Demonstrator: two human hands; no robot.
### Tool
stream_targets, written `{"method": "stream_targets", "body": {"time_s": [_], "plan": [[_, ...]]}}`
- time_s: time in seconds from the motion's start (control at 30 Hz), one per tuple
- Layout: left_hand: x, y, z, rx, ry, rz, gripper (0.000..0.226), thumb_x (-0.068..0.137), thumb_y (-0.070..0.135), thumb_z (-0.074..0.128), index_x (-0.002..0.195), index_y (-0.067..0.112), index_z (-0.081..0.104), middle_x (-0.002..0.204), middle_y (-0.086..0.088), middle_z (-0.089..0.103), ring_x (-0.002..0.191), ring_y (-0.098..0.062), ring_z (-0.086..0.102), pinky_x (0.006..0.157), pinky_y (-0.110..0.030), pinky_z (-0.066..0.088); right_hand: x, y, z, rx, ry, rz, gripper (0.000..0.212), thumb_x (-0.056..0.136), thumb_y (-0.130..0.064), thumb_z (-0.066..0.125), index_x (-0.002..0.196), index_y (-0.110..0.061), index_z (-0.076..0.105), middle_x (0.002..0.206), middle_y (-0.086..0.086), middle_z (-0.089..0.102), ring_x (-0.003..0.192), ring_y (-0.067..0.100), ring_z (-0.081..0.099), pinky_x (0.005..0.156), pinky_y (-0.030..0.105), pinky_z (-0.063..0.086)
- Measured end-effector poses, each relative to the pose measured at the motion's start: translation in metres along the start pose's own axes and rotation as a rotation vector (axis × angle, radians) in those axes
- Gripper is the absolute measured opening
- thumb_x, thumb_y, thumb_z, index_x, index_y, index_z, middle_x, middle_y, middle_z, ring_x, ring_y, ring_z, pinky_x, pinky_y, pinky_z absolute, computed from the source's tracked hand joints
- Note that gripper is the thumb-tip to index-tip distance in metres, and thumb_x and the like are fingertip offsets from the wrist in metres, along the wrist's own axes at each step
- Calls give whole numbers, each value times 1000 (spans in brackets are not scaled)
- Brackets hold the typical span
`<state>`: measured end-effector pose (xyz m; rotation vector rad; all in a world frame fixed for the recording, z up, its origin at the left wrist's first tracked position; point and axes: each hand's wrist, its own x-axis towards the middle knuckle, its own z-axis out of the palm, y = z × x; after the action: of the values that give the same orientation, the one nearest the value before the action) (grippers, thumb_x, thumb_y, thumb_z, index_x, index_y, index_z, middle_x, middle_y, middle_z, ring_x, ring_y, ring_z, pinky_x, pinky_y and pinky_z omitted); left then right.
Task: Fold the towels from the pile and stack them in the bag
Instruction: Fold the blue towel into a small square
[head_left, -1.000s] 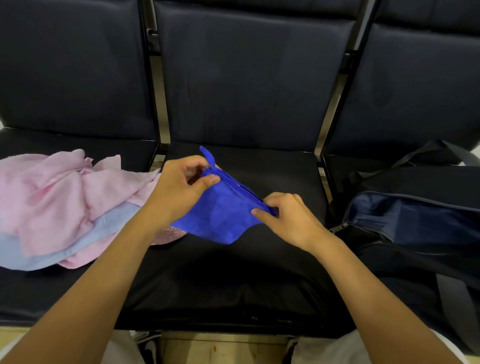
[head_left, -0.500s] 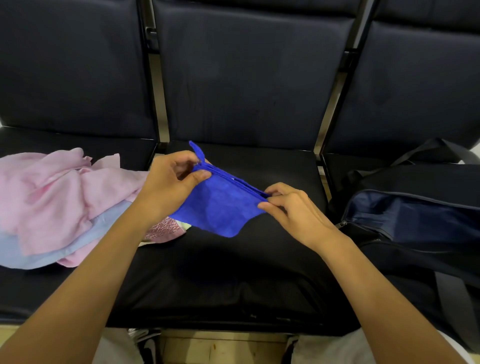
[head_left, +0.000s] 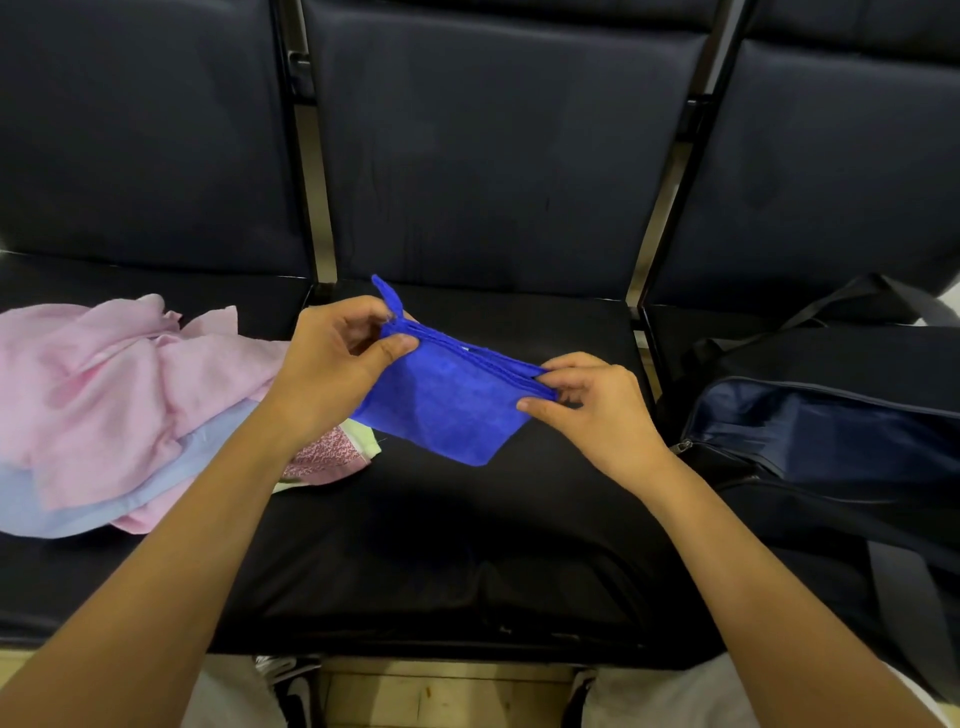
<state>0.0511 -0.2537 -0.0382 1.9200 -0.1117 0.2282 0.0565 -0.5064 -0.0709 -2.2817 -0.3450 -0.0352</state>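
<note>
The left hand (head_left: 337, 358) and right hand (head_left: 592, 402) each pinched a top corner of the folded bright-blue cloth towel (head_left: 441, 400), held above the black padded seat (head_left: 467, 519), between the pink towel pile (head_left: 104, 384) and the open navy bag (head_left: 831, 431).

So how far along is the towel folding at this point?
Done: nothing that shows; the open bag has no towel visible inside. In hand: the left hand and right hand pinch the blue towel's top edge, folded over. Left: the pile of pink and pale blue towels, unfolded.
</note>
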Motion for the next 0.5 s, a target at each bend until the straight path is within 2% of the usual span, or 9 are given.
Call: {"method": "stream_targets", "body": {"time_s": [0.2,0.37,0.5], "plan": [[1,-4,2,23,-24,-31,16,84,5,69,88,20,65,99,3,72,93,-12,69,85,-28,57,2,-1,-1,228,22,173,27,78,-12,81,105,-13,75,98,-15,65,87,-6,65,75,7,51],[1,-4,3,55,-32,-24,12,85,6,68,95,12,66,100,4,71,93,-6,68,81,-18,56,2,-4,-3,330,3,258,26,79,-10,80,101,-21,72,102,-6,72,89,8,70,80,25,60],[2,-3,2,51,-27,-23,14,85,6,68,89,20,65,98,5,71,93,-5,68,80,-18,56,0,-6,-4,311,-5,261,26,78,-11,81,91,-29,69,97,-9,71,85,6,69,75,19,58]]}}
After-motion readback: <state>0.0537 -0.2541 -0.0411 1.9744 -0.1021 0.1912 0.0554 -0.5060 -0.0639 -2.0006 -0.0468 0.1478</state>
